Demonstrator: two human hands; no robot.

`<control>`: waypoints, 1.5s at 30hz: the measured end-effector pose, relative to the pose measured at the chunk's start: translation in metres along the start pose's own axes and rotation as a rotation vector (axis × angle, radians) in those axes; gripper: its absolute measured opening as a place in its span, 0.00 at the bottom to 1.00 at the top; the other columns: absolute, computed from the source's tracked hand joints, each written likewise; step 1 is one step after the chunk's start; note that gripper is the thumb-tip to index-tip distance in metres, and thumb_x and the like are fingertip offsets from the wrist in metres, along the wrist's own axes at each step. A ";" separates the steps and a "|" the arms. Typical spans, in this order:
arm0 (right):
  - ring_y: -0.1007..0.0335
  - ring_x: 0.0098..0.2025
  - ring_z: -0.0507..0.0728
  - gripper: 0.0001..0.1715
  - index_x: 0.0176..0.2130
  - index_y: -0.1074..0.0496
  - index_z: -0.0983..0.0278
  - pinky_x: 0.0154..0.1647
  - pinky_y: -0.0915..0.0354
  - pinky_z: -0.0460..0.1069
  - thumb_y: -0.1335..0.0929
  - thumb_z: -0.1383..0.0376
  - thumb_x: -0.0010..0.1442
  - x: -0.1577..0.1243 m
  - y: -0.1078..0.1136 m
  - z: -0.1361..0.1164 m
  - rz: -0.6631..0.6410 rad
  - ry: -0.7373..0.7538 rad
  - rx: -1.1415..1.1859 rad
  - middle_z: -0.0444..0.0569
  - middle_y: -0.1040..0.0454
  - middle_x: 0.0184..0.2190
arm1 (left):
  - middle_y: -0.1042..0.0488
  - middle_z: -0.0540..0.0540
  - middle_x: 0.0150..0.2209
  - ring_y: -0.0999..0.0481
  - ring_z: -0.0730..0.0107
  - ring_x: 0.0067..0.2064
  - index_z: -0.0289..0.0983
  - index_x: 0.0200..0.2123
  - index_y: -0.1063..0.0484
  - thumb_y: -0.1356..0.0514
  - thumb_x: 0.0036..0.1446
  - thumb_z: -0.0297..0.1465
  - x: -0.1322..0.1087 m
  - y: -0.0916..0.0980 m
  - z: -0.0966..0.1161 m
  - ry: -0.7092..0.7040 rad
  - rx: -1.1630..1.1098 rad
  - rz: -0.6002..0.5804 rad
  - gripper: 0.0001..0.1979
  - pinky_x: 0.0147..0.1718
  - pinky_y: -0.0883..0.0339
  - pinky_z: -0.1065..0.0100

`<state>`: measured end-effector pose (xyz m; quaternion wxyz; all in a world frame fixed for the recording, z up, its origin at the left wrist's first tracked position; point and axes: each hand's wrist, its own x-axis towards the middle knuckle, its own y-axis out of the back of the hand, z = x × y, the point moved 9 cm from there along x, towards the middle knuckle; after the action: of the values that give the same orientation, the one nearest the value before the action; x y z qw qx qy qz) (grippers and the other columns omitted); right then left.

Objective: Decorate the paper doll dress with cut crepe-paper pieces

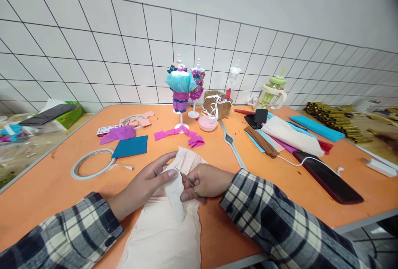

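A long piece of cream crepe paper (pixel 164 236) runs from the near table edge up between my hands, its far end folded over. My left hand (pixel 157 174) pinches that folded end, thumb on top and fingers behind. In my right hand (pixel 202 182) is a small pair of metal scissors (pixel 189 181), the fingers closed around the handles. The scissor tips point up and left, against the paper near my left thumb. Beyond stands a mini dress form (pixel 180 90) in turquoise and purple paper, with magenta paper strips (pixel 169 133) at its foot.
On the left are a roll of double-sided tape (pixel 76 171), a teal paper square (pixel 129 147) and purple paper (pixel 120 133). A pink bowl (pixel 207 124) stands behind. Rightward lie folded crepe papers (pixel 290 134), a phone (pixel 329 178) with a white cable, and a green-lidded bottle (pixel 272 93).
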<state>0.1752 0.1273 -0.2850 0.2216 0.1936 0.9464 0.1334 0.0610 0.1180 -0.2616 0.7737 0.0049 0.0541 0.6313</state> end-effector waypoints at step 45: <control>0.40 0.20 0.46 0.28 0.26 0.34 0.66 0.22 0.43 0.42 0.30 0.44 0.50 0.000 -0.010 -0.002 -0.104 0.097 0.035 0.38 0.38 0.17 | 0.19 0.45 0.33 0.21 0.64 0.34 0.38 0.66 0.52 0.39 0.59 0.38 -0.004 -0.025 0.000 -0.018 -0.108 -0.232 0.36 0.31 0.28 0.68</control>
<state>0.1708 0.1178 -0.2869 0.1789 0.1414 0.9669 0.1145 0.0848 0.1089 -0.2632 0.8411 -0.0373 0.0134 0.5394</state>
